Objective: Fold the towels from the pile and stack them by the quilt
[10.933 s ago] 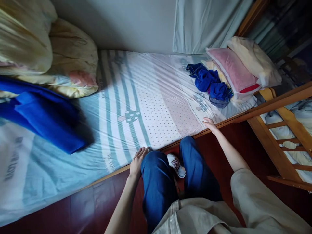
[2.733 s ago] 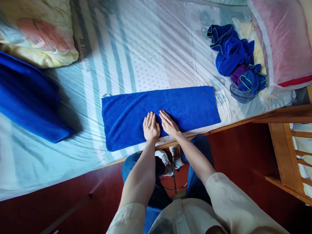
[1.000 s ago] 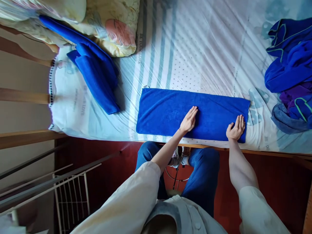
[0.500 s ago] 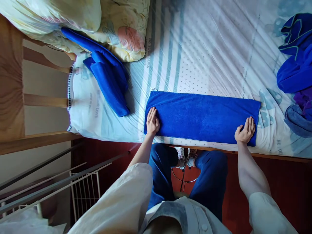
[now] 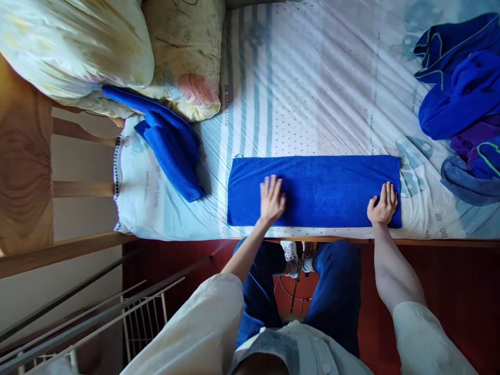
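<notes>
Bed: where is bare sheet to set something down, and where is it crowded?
Free: the wide sheet beyond the flat blue towel, between the pillows and the clothes heap; a smaller patch at the near corner, beside the folded towel. Crowded: the near edge, where left hand and right hand lie flat on that towel.

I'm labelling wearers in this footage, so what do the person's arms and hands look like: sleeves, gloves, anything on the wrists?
The left hand and the right hand are both bare, with no gloves. No ring, watch or bracelet shows, though the left hand is motion-blurred. The forearms are uncovered. The left sleeve and right sleeve are loose, pale cream fabric that ends near the elbows.
</notes>
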Tool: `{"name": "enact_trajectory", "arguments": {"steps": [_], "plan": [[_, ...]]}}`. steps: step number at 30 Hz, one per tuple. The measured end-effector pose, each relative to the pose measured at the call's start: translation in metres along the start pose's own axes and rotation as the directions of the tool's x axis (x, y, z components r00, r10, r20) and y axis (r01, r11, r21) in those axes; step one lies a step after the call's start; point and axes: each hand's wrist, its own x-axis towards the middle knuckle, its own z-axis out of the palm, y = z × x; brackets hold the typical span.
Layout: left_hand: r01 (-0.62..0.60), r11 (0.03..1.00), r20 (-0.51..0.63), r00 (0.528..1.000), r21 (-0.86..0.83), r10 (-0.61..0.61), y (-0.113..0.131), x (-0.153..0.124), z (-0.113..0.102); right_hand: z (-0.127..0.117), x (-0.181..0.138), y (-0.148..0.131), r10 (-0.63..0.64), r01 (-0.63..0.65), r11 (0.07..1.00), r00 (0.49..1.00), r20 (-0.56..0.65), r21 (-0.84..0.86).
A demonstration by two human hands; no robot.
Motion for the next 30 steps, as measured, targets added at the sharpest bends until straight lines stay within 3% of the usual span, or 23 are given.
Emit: {"name": "enact_trajectory", "arguments": {"steps": [3, 5, 7, 12, 17, 21, 25, 30], "plan": [[-0.22, 0.974, 0.108, 0.969, -0.047, 0.224, 0.049, 0.022, 0.041, -0.001, 0.0, -0.001, 0.006, -0.006, 1.0, 1.0, -0.004, 0.006], [-0.244, 0.969, 0.12, 0.962, -0.04, 0.247, 0.056, 0.035, 0.053, -0.001, 0.0, -0.001, 0.01, -0.01, 1.0, 1.0, 0.001, 0.012], [-0.201, 0.979, 0.108, 0.973, -0.013, 0.202, 0.043, 0.045, 0.049, -0.001, 0.0, 0.0, 0.006, -0.006, 1.0, 1.0, 0.004, 0.013], [0.018, 0.998, 0.01, 1.0, 0.054, -0.018, -0.022, 0.058, 0.007, 0.001, -0.001, 0.003, -0.016, 0.016, 1.0, 1.0, 0.0, -0.005], [0.193, 0.978, -0.108, 0.977, 0.074, -0.185, -0.073, 0.068, -0.027, 0.002, -0.002, 0.003, -0.022, 0.022, 1.0, 1.0, -0.004, -0.01], [0.288, 0.953, -0.107, 0.955, 0.099, -0.277, -0.093, 0.08, -0.045, 0.001, -0.002, 0.002, -0.022, 0.022, 1.0, 1.0, -0.008, 0.014], [0.324, 0.939, -0.117, 0.943, 0.112, -0.312, -0.074, 0.078, -0.043, 0.0, -0.002, 0.0, -0.016, 0.016, 1.0, 1.0, -0.006, 0.024], [0.099, 0.992, 0.01, 0.995, 0.082, -0.1, -0.026, 0.029, -0.015, 0.0, -0.002, 0.0, -0.005, 0.005, 1.0, 1.0, 0.013, 0.019]]}}
